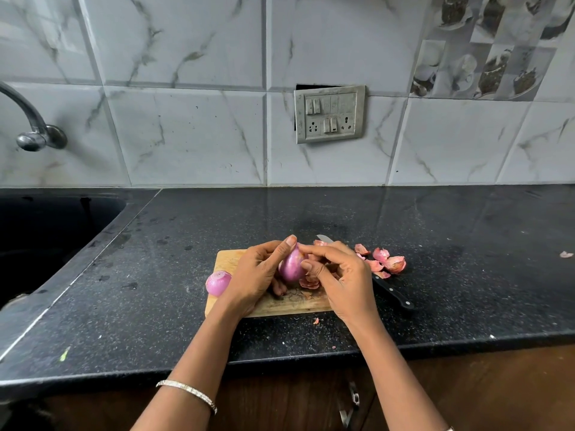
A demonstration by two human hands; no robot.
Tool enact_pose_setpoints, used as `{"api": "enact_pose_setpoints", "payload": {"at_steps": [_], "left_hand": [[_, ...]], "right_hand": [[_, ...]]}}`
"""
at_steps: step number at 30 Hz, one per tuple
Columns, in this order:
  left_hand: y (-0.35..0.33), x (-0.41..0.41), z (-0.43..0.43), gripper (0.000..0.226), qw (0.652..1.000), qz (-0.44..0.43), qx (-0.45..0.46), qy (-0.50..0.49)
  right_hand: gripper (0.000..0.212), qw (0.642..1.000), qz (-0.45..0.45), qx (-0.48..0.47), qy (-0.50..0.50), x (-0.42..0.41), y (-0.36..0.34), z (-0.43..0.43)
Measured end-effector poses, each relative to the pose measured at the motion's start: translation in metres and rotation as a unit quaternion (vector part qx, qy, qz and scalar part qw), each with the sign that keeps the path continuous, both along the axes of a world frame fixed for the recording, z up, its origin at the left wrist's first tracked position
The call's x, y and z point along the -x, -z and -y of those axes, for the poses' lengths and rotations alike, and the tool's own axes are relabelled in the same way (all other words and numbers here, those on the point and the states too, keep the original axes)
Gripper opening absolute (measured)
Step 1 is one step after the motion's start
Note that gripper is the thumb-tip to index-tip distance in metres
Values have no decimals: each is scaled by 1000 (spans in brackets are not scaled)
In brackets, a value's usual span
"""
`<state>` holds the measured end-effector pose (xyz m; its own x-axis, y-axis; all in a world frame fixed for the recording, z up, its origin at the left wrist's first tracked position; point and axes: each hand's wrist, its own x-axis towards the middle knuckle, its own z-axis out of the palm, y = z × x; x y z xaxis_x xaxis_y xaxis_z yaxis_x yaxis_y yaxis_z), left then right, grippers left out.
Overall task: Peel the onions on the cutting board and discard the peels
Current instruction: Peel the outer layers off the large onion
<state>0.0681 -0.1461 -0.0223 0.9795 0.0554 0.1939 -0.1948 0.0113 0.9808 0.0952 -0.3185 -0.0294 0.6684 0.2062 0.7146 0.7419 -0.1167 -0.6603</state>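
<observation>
A wooden cutting board (273,306) lies on the black counter. My left hand (255,275) grips a purple onion (292,265) just above the board, thumb on its top. The fingers of my right hand (339,275) pinch at the onion's right side. A second, peeled onion (217,283) sits at the board's left edge. Loose pink peels (389,261) lie on the counter to the right of the board, and more peel pieces (309,283) rest on the board under the held onion.
A black-handled knife (392,293) lies to the right of the board, partly behind my right hand. A dark sink (46,231) and tap (34,132) are at the left. A switch plate (329,113) is on the tiled wall. Small peel scraps (316,321) dot the counter.
</observation>
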Motion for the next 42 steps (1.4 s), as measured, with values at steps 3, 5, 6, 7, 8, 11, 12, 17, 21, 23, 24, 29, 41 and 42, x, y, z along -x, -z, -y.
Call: {"api": "enact_pose_setpoints", "payload": {"at_steps": [3, 5, 6, 7, 8, 11, 12, 17, 21, 23, 24, 29, 41, 42], "left_hand": [[1, -1, -1, 42, 1000, -1, -8, -7], [1, -1, -1, 43, 1000, 1, -16, -7], [0, 0, -1, 44, 1000, 3, -21, -6], [0, 0, -1, 46, 1000, 4, -26, -6], [0, 1, 0, 48, 999, 4, -30, -8], [-1, 1, 1, 50, 999, 5, -36, -12], [0, 0, 1, 49, 999, 4, -32, -14], [2, 1, 1, 37, 1000, 13, 0, -22], [3, -1, 1, 35, 999, 26, 8, -25], [3, 1, 1, 33, 999, 36, 6, -21], [3, 2, 1, 32, 999, 40, 8, -17], [2, 3, 0, 33, 998, 49, 26, -1], [1, 4, 1, 38, 997, 70, 22, -3], [1, 4, 0, 39, 997, 69, 22, -4]], "right_hand": [[27, 1000, 5, -10, 0, -1, 0, 0], [25, 1000, 3, -20, -1, -1, 1, 0], [23, 1000, 0, -25, -1, -2, 3, 0], [21, 1000, -3, -28, 3, -4, 4, 0], [20, 1000, -6, -28, 8, -5, 5, 1], [21, 999, -12, -22, 26, -4, 5, 2], [22, 999, -13, -20, 31, -3, 5, 2], [15, 999, -11, -12, 40, 5, 1, 2], [16, 996, -87, -20, 10, 1, 0, 0], [15, 994, -103, -21, 16, -3, 3, 0], [15, 994, -109, -22, 20, -4, 4, 1], [12, 994, -106, -6, 34, -5, 4, 1], [7, 993, -70, 81, 59, -9, 10, -5], [6, 992, -71, 84, 57, -8, 9, -4]]}}
